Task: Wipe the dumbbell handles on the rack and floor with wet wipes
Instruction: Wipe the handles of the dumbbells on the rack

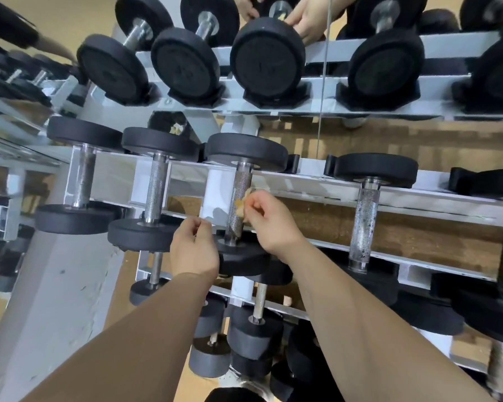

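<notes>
A black dumbbell with a knurled steel handle (238, 198) lies across the top tier of the white rack (346, 184). My right hand (269, 224) pinches a small crumpled, stained wet wipe (243, 203) against the right side of that handle. My left hand (193, 248) is beside the dumbbell's near black head (241, 256), fingers curled at its left edge; whether it grips anything is unclear.
More dumbbells sit on the same tier, with handles to the left (156, 192) and right (362, 224). Smaller dumbbells (256, 323) fill the lower tiers. A mirror behind the rack reflects dumbbell heads (267, 59) and my hands. A grey pillar (41, 314) stands at left.
</notes>
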### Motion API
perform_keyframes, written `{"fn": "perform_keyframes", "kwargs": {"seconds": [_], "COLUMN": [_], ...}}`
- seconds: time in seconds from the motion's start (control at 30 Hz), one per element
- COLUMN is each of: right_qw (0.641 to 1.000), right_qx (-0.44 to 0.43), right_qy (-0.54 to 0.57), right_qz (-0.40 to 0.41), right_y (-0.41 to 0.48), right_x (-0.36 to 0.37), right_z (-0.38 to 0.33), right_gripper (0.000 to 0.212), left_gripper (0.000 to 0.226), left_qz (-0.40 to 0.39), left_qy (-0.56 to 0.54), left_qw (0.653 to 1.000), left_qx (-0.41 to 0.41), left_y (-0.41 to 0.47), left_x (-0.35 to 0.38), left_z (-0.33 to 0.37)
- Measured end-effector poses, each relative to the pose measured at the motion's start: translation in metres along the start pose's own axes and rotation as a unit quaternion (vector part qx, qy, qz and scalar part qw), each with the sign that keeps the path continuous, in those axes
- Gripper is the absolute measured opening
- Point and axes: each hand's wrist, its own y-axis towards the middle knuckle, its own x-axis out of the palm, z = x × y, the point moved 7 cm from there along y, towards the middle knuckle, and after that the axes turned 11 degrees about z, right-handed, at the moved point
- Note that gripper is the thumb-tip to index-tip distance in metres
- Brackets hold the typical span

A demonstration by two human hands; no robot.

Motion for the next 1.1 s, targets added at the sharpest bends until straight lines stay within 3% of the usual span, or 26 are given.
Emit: {"fn": "perform_keyframes", "kwargs": {"seconds": [0.13, 0.4, 0.63, 0.73, 0.87, 1.1], "right_qw": [0.994, 0.999, 0.985, 0.989, 0.998, 0.981], "right_qx": [0.004, -0.024, 0.051, 0.065, 0.013, 0.064], "right_qy": [0.082, 0.032, 0.142, 0.123, 0.045, 0.15], "right_qz": [0.073, 0.006, 0.085, 0.044, -0.03, 0.107], "right_y": [0.025, -0.014, 0.035, 0.015, -0.019, 0.034], "right_x": [-0.009, 0.008, 0.0, 0.004, 0.011, -0.007], "right_z": [-0.015, 0.014, 0.008, 0.017, 0.027, 0.0], "right_gripper": [0.013, 0.011, 0.011, 0.012, 0.012, 0.011], "left_gripper": [0.023, 0.02, 0.018, 0.017, 0.018, 0.019], "left_qz": [0.004, 0.013, 0.011, 0.006, 0.007, 0.009], "left_qy": [-0.007, -0.018, -0.02, -0.024, -0.029, -0.032], "left_qw": [1.0, 1.0, 1.0, 1.0, 0.999, 0.999], "left_qx": [0.004, 0.013, 0.008, 0.008, 0.009, 0.01], "left_y": [-0.001, 0.0, 0.001, 0.0, 0.001, 0.0], "left_x": [0.001, 0.0, 0.0, 0.0, 0.001, 0.002], "left_z": [0.001, 0.002, 0.001, 0.002, 0.001, -0.002]}}
